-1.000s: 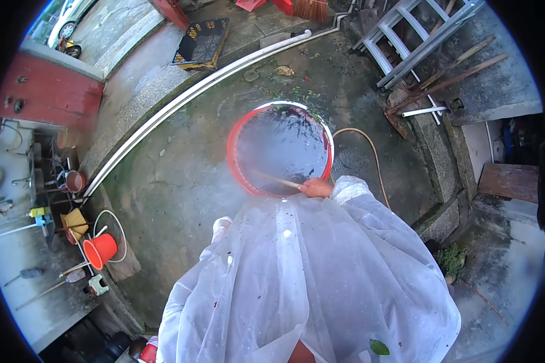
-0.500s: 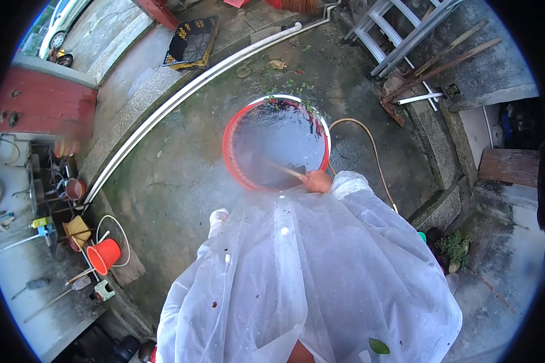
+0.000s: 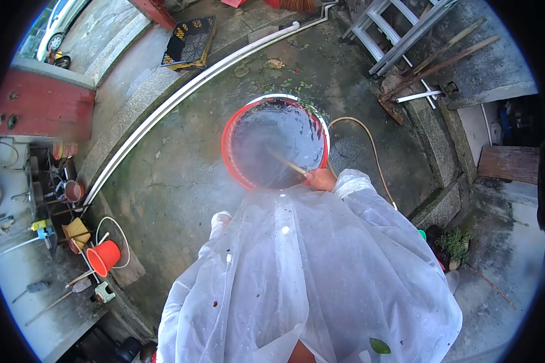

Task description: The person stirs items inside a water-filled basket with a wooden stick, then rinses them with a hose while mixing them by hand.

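My right hand is closed round a wooden stick at the near right rim of a round tub. The tub has a red and white rim and holds dark, cloudy liquid, and the stick's far end disappears into it. Haze hangs over the tub's left part. My left hand is near the cuff on the left side of the translucent raincoat; its fingers cannot be made out. A green leaf lies on the raincoat.
A tan hose curves right of the tub. White pipes run along the left kerb. A black crate stands beyond them. An orange bucket is at the left, a metal ladder at the upper right.
The stick has swung in the liquid, and my right hand has shifted slightly right along the rim. The whole view has drifted a little, with the tub appearing further left and higher.
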Tool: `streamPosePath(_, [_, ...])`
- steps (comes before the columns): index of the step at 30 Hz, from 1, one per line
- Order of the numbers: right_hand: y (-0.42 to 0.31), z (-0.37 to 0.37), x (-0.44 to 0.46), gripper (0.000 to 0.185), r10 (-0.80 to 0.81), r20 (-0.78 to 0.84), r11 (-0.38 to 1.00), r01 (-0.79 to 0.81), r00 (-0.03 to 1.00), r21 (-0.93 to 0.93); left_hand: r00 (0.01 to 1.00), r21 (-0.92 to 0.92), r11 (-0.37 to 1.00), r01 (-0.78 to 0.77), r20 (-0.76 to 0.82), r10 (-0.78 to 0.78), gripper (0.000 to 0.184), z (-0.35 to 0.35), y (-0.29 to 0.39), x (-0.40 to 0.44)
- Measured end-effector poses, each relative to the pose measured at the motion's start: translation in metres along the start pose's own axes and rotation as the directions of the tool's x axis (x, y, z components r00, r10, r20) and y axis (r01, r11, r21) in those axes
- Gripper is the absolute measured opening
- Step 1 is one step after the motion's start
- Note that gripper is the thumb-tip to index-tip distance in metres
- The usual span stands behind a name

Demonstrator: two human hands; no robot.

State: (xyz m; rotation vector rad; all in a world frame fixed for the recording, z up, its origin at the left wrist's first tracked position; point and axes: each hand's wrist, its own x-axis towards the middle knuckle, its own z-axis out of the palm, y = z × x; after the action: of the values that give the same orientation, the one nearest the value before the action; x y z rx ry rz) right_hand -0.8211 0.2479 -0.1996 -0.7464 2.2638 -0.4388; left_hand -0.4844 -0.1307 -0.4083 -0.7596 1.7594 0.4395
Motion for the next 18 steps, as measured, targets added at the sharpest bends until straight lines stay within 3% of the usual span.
streamPosePath(3, [0.002,-0.002,-0.001,0.048,-0.017,0.064,0.996,0.011,0.998,0.090,1.000,0.012,1.000,-0.006,0.003,0.006,0.022,0.003,0.000,0.006])
streamPosePath(5, [0.000,0.000,-0.003,0.047,0.053,-0.021,0.991,-0.050,0.998,0.121,1.000,0.024,1.000,-0.009,0.008,0.009,0.022,0.003,0.000,0.010])
streamPosePath(9, [0.004,0.000,0.003,0.047,0.073,-0.029,0.996,-0.071,0.997,0.062,1.000,0.059,0.998,-0.027,0.016,0.026,0.024,0.004,0.000,0.019])
streamPosePath(11, [0.007,-0.003,0.005,0.048,-0.017,0.106,1.000,0.017,0.994,0.006,0.999,0.084,0.996,-0.043,0.024,0.042,0.024,0.003,0.000,0.030])
streamPosePath(12, [0.007,-0.002,0.004,0.048,-0.016,0.103,1.000,0.015,0.995,0.006,0.999,0.025,0.999,-0.040,0.028,0.039,0.024,0.005,-0.001,0.033])
streamPosePath(15, [0.006,-0.005,-0.001,0.049,0.032,0.071,0.999,-0.034,0.997,0.037,0.989,0.071,0.989,-0.132,-0.064,0.136,0.024,-0.003,0.001,0.017])
streamPosePath(18, [0.005,-0.006,-0.004,0.050,0.074,0.060,0.995,-0.078,0.995,0.056,0.996,0.030,0.995,-0.091,0.019,0.091,0.025,-0.004,0.002,0.020])
